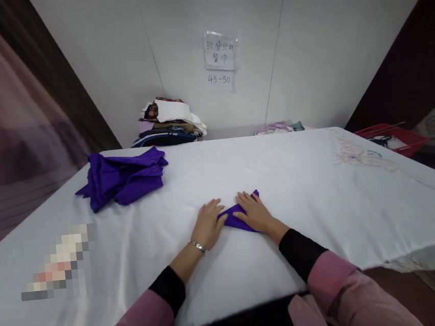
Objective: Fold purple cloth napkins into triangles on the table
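Observation:
A small folded purple napkin [239, 219] lies on the white-covered table in front of me, its shape narrow and pointed. My right hand [253, 212] rests flat over its right part, fingers stretched out, covering much of the cloth. At the napkin's left tip is my left hand [209, 222], fingers extended over the table and the thumb by the cloth's edge. A bracelet [197, 246] circles my left wrist. Farther off to the left sits a loose heap of purple cloth [127, 179].
White cloth covers the table [299, 175]. A blurred-out object [60, 262] lies at left. Behind the far edge are stacked clothes [171, 120] and more fabric [279, 127]. A red basket [411, 144] stands beyond the right edge. Handwritten signs [220, 52] hang on the wall.

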`<state>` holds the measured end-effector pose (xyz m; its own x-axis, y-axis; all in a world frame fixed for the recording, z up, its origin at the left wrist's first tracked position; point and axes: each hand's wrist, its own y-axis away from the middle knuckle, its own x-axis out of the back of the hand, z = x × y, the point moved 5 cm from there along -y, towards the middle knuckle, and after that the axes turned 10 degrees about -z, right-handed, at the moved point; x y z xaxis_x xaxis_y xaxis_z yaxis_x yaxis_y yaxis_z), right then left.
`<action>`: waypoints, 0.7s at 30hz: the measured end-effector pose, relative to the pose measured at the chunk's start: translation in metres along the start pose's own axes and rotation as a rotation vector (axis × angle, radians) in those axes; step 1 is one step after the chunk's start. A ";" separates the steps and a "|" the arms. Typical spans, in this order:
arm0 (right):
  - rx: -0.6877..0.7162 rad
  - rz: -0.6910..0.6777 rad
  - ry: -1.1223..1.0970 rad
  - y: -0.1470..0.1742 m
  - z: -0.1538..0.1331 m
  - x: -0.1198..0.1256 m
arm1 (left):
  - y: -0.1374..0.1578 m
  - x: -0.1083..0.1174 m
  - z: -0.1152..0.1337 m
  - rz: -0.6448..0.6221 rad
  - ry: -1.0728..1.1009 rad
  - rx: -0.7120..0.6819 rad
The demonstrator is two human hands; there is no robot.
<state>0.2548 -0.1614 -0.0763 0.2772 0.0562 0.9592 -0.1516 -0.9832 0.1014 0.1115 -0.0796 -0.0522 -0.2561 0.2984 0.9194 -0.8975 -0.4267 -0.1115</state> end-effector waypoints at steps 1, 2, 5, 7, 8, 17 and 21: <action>0.003 0.003 0.005 0.000 0.000 0.000 | -0.005 -0.005 0.013 -0.035 -0.016 -0.055; 0.007 0.004 0.011 0.000 -0.001 -0.001 | -0.009 -0.012 0.025 -0.075 -0.034 -0.097; 0.014 0.005 0.040 -0.001 -0.001 -0.002 | -0.017 -0.034 0.040 -0.180 -0.083 -0.121; 0.018 -0.007 0.045 -0.002 0.000 -0.002 | -0.018 -0.045 0.037 -0.202 -0.105 -0.080; 0.026 -0.018 0.039 -0.002 0.002 -0.002 | -0.018 -0.048 0.035 -0.204 -0.116 -0.066; -0.132 -0.086 -0.002 0.005 0.070 0.012 | -0.017 -0.049 0.034 -0.256 -0.159 -0.047; -0.125 -0.118 0.008 0.006 0.077 0.013 | -0.017 -0.045 0.035 -0.313 -0.130 -0.030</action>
<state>0.3302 -0.1798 -0.0838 0.2929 0.1719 0.9406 -0.2351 -0.9405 0.2451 0.1512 -0.1158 -0.0788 0.0799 0.2983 0.9511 -0.9362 -0.3053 0.1744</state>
